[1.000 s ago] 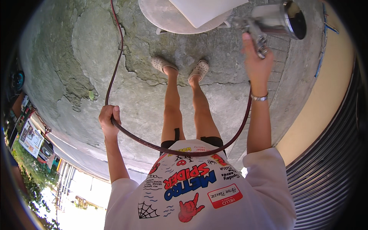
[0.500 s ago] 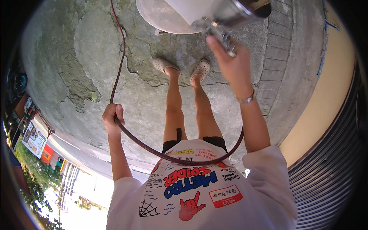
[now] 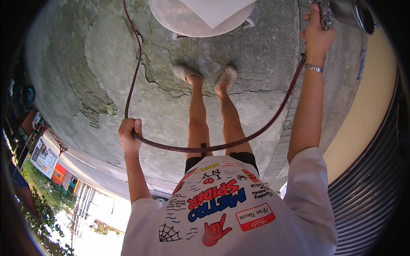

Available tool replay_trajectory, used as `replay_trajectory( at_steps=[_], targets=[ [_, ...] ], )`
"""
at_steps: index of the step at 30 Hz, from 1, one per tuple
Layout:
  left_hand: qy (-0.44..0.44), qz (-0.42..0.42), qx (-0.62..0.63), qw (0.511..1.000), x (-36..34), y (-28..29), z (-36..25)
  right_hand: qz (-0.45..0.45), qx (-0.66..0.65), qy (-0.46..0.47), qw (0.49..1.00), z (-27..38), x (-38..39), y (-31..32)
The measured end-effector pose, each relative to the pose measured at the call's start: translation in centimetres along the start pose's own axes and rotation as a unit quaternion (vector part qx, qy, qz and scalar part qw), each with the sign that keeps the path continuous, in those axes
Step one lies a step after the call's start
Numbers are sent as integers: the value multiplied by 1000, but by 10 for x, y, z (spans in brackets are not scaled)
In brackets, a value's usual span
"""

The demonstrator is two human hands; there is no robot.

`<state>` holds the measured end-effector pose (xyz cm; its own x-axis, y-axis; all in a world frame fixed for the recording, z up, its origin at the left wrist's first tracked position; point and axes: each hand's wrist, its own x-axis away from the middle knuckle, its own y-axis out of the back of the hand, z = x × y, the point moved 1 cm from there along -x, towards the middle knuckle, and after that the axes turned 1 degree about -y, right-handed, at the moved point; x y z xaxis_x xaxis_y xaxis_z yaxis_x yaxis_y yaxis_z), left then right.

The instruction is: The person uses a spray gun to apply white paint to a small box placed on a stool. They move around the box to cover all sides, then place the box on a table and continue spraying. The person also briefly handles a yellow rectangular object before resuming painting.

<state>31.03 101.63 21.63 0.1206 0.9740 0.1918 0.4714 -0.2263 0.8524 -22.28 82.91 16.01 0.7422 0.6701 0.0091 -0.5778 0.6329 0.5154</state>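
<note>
My left hand (image 3: 130,135) is closed round a dark red hose (image 3: 183,149), left of my legs. From there the hose sags across in front of my shirt and climbs to my right hand (image 3: 319,40). That hand, out at the upper right, grips a metal spray gun (image 3: 326,15) with a shiny cup (image 3: 356,16); the gun's far end is cut off by the frame's top edge. At the top middle, a white flat panel (image 3: 215,10) lies on a round, worn whitish stool or table top (image 3: 171,21).
Cracked, patchy concrete (image 3: 102,64) lies underfoot, around my clogs (image 3: 226,77). A cream wall strip (image 3: 358,115) and a ribbed dark shutter (image 3: 363,183) run along the right. The hose's far part (image 3: 136,64) trails away over the ground at upper left.
My right hand has swung the spray gun rightward and up, away from over the panel. The hose loop has risen and stretched to the right. My left hand has barely moved.
</note>
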Motion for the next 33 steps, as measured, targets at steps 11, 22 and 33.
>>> replay_trajectory(
  at_steps=[11, 22, 33],
  targets=[
    [-7, 13, -9, 1000, -11, -3, -7, 163, -84, -56, 981, -26, 128, 8],
    [-9, 7, 25, 1000, -15, -14, -18, 384, -53, -66, 919, -14, 201, 26],
    [-26, 13, 11, 1000, -11, -15, -29, 98, 72, -9, 993, -30, 37, 18]
  ],
)
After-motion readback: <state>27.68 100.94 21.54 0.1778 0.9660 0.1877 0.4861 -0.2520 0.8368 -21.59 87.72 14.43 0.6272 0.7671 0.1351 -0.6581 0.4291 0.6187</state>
